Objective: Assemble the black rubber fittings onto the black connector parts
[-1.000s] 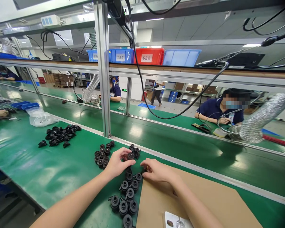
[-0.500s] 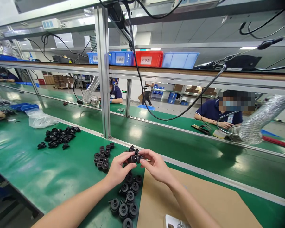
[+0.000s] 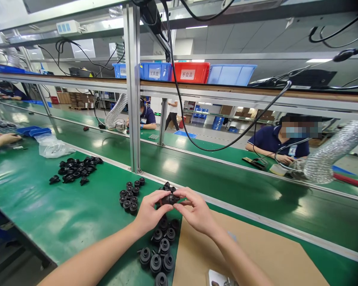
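Note:
Between my two hands is a small black round part [image 3: 168, 199], held above the green bench. My left hand [image 3: 152, 210] pinches its left side with thumb and fingers. The fingertips of my right hand [image 3: 195, 208] close on its right side. Just behind the fingers lie a few black pieces [image 3: 167, 186], partly covered. Black round parts with stepped tops [image 3: 155, 263] stand below my left hand, beside the cardboard sheet [image 3: 256, 246]. Left of my hands is a group of small black cylinders [image 3: 129, 194].
A pile of black pieces [image 3: 77, 170] and a plastic bag [image 3: 53, 146] lie on the left. A metal post [image 3: 133, 91] rises behind the bench edge. A white plate [image 3: 219, 279] sits on the cardboard. Co-workers sit across the line; another's hand [image 3: 8, 139] shows far left.
My hands have brought the black part together, its two sides now meeting between my fingertips. The view has shifted slightly. A co-worker's hand at far left reaches further in; a walking person has moved left.

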Motion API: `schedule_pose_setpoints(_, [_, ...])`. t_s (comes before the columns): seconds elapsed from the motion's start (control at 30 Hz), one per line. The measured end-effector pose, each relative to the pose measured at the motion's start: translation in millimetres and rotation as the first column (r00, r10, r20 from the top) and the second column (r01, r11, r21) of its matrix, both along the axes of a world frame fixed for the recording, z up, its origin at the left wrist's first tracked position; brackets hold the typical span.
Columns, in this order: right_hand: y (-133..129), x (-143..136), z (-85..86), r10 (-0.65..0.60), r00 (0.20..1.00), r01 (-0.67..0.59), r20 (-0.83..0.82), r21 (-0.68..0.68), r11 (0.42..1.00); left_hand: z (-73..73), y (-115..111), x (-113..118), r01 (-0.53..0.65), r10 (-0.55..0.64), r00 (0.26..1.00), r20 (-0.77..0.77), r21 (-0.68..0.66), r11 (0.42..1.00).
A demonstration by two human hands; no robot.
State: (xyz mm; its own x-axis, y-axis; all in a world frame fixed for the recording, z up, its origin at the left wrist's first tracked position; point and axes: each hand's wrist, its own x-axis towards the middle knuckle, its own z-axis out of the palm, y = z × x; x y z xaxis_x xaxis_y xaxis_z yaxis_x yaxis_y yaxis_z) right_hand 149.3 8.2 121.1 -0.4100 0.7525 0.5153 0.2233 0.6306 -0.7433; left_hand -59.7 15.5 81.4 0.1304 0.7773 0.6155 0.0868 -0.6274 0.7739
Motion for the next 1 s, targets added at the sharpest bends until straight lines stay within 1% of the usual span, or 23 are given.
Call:
schedule_pose_setpoints(0.1, [2,2,-1.6,0.019,1.0,-0.02,0.019,0.077,0.997,-1.4,1,0,0.015,-0.015,1.0,0.018,-0.018,1.0])
schedule_pose_setpoints(0.17, [5,5,-2.4,0.019,0.998,-0.031,0.063,0.18,0.983,-2.2,1,0,0.031,-0.031,0.999,0.022,-0.036,0.999])
schedule_pose_setpoints(0.27, [9,10,-1.2,0.005,0.987,-0.063,0.162,0.356,0.933,-2.0,2,0,0.055,-0.055,0.998,0.011,-0.053,0.997])
schedule_pose_setpoints(0.33, [10,13,1.3,0.009,0.98,-0.092,0.201,0.408,0.908,-0.7,1,0,0.064,-0.064,0.998,0.001,-0.054,0.996])
schedule_pose_setpoints(0.4, [8,13,4.1,-0.006,0.974,-0.081,0.227,0.372,0.925,1.2,0,0,0.073,-0.074,0.997,-0.017,-0.045,0.996])
schedule_pose_setpoints(0.47, [4,12,6.3,-0.046,0.968,-0.025,0.247,0.278,0.96,2.9,-1,-1,0.08,-0.081,0.996,-0.037,-0.034,0.996])
schedule_pose_setpoints(0.53, [-1,9,7.2,-0.077,0.966,0.03,0.248,0.187,0.982,3.8,-1,-2,0.08,-0.08,0.995,-0.055,-0.016,0.997])
schedule_pose_setpoints(0.6, [-4,6,6.4,-0.08,0.968,0.051,0.238,0.123,0.991,3.7,-1,-2,0.066,-0.063,0.996,-0.07,0.04,0.997])
schedule_pose_setpoints(0.67, [-4,5,4.3,-0.069,0.968,0.047,0.24,0.096,0.994,3.3,-1,-2,0.04,-0.032,0.997,-0.076,0.115,0.993])
schedule_pose_setpoints(0.7, [-3,5,3.0,-0.066,0.966,0.038,0.248,0.117,0.992,3.2,-1,-2,0.029,-0.018,0.997,-0.077,0.141,0.99])
schedule_pose_setpoints(0.77, [1,8,0.6,-0.073,0.959,0.004,0.275,0.243,0.97,3.4,-2,-3,0.02,-0.009,0.997,-0.077,0.146,0.989])
schedule_pose_setpoints(0.83, [4,13,0.0,-0.087,0.946,-0.046,0.312,0.396,0.917,3.7,-2,-3,0.037,-0.027,0.996,-0.086,0.113,0.993])
schedule_pose_setpoints(0.87, [5,14,0.7,-0.089,0.938,-0.073,0.335,0.443,0.893,3.7,-2,-3,0.049,-0.039,0.995,-0.09,0.103,0.994])
schedule_pose_setpoints(0.9, [5,16,2.0,-0.089,0.931,-0.093,0.354,0.467,0.879,3.6,-1,-3,0.058,-0.049,0.995,-0.093,0.105,0.993])
schedule_pose_setpoints(0.93, [5,16,3.7,-0.09,0.926,-0.099,0.367,0.465,0.88,3.3,-1,-3,0.066,-0.054,0.994,-0.096,0.123,0.99])
schedule_pose_setpoints(1.0, [1,13,7.4,-0.099,0.922,-0.059,0.374,0.389,0.919,2.5,0,-3,0.069,-0.049,0.993,-0.105,0.201,0.977])
